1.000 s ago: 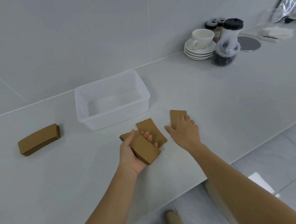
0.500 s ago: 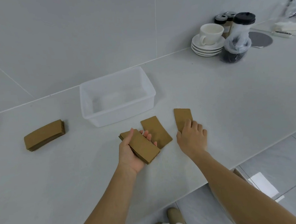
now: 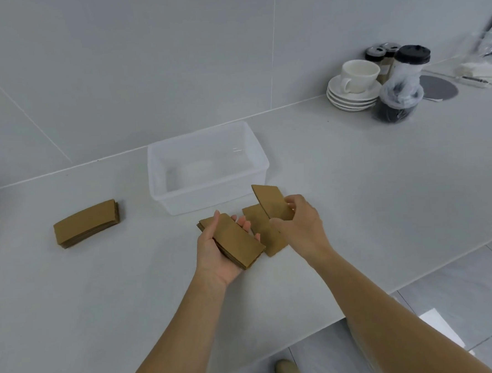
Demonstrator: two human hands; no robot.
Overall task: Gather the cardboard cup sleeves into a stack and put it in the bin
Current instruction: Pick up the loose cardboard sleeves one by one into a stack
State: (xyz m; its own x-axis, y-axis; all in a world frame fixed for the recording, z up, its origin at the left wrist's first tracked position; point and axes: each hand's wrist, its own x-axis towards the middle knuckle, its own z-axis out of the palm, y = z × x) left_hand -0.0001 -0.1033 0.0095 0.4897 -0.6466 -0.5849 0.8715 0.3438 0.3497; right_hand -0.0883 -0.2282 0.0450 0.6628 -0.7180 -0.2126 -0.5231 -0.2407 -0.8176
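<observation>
Cardboard fills both my hands at a pale grey counter [image 3: 354, 194]. My left hand [image 3: 214, 253] lies palm up, fingers and thumb wrapped around a small stack of brown cup sleeves [image 3: 233, 242] that rests across the palm. My right hand [image 3: 300, 226] pinches 1 single sleeve [image 3: 271, 203] between thumb and fingers, lifted off the counter and tilted, just beside the stack in my left hand. Beneath and between both hands, 1 more loose sleeve [image 3: 266, 237] lies flat on the counter, partly hidden by the stack and by my right hand.

Just beyond my hands stands a clear plastic bin [image 3: 208, 194], its long side toward me, with no sleeves inside. Well apart to the left, a second pile of sleeves [image 3: 86, 223] sits on the counter. At the far right against the tiled wall, a white cup [image 3: 359, 75] rests on stacked saucers [image 3: 349, 98], near a dark-lidded container wrapped in plastic [image 3: 400, 90].
</observation>
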